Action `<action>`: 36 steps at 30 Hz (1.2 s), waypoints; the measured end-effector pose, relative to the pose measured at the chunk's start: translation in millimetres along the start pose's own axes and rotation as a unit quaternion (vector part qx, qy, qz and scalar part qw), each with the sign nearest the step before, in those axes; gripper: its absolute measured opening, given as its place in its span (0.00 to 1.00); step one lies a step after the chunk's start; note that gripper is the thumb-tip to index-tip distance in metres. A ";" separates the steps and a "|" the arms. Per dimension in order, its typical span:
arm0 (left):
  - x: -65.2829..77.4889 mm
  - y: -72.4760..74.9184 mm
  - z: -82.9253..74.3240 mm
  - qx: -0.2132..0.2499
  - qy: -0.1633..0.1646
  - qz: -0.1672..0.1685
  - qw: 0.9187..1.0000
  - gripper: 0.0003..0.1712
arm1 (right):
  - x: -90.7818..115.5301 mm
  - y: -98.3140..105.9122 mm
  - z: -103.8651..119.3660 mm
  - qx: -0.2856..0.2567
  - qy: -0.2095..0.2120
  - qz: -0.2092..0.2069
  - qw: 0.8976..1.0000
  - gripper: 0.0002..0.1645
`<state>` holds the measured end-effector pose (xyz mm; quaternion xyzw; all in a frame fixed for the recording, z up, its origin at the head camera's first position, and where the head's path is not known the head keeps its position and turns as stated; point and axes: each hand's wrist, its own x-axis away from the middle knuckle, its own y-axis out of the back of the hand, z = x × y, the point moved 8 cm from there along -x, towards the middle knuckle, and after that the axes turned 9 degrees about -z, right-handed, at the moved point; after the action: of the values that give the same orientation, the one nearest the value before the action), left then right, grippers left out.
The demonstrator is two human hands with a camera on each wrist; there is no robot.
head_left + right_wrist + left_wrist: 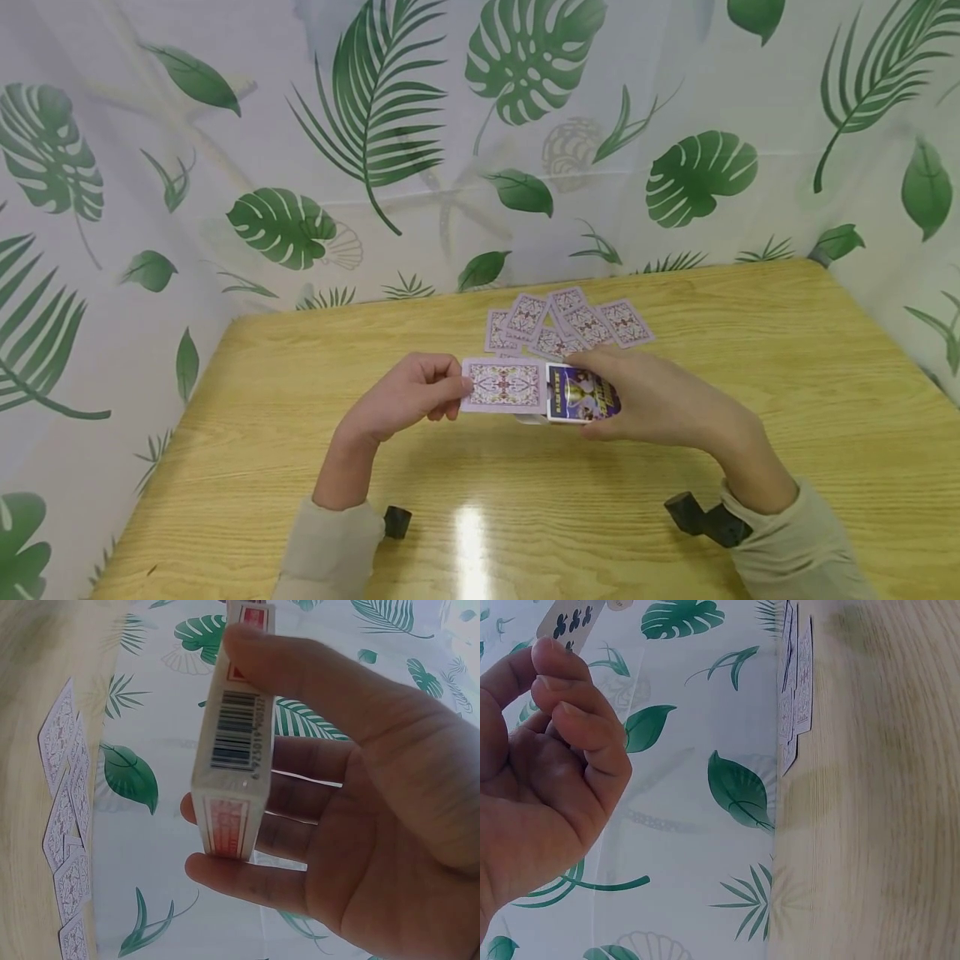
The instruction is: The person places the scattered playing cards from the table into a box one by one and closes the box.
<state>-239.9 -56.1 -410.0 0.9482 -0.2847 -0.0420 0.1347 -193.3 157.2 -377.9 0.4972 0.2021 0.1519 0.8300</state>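
So, card [504, 386] right by box [581, 393] mouth

Pinching card w/ L hand [416, 396], thumb vs curled fingers. Gripping box w/ R hand [667, 400], bent round it. Holding both above wood table [795, 367]; can't tell re: card tip in or out. Loose cards [588, 325], backs up, just beyond on table.

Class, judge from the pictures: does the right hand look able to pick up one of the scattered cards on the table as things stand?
Probably not: the right hand is close to the scattered cards, but it seems too occupied gripping the card box.
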 end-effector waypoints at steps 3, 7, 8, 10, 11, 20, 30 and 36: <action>0.7 -1.3 -1.9 0.002 -0.004 0.008 1.000 0.14 | -0.4 0.2 0.2 0.001 -0.003 0.001 1.000 0.44; 1.4 -3.0 -3.2 0.004 -0.010 0.020 1.000 0.15 | -0.5 0.8 0.6 -0.002 -0.006 -0.001 1.000 0.43; 1.5 -3.3 -3.3 0.005 -0.011 0.023 1.000 0.15 | -0.4 1.2 0.7 -0.003 -0.006 -0.002 1.000 0.43; 1.5 -3.8 -3.0 0.006 -0.012 0.028 1.000 0.15 | -0.3 1.9 0.9 -0.007 -0.006 -0.006 1.000 0.43; 1.5 -3.9 -2.7 0.006 -0.012 0.030 0.999 0.15 | -0.3 2.4 0.9 -0.007 -0.006 -0.008 1.000 0.43; 1.4 -7.2 -1.2 0.009 -0.011 0.051 0.999 0.15 | -0.6 3.7 2.0 -0.002 0.001 -0.017 1.000 0.43; 0.4 -9.7 2.7 0.076 -0.013 0.082 0.994 0.15 | -0.4 5.8 6.4 -0.001 0.005 -0.022 1.000 0.43; -0.1 -13.1 4.3 0.102 -0.011 0.094 0.990 0.14 | -0.3 9.0 10.5 -0.005 0.016 -0.032 0.999 0.43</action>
<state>-233.7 -46.5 -417.8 0.9253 -0.3772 -0.0102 0.0373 -188.9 153.2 -365.4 0.4840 0.2304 0.1344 0.8335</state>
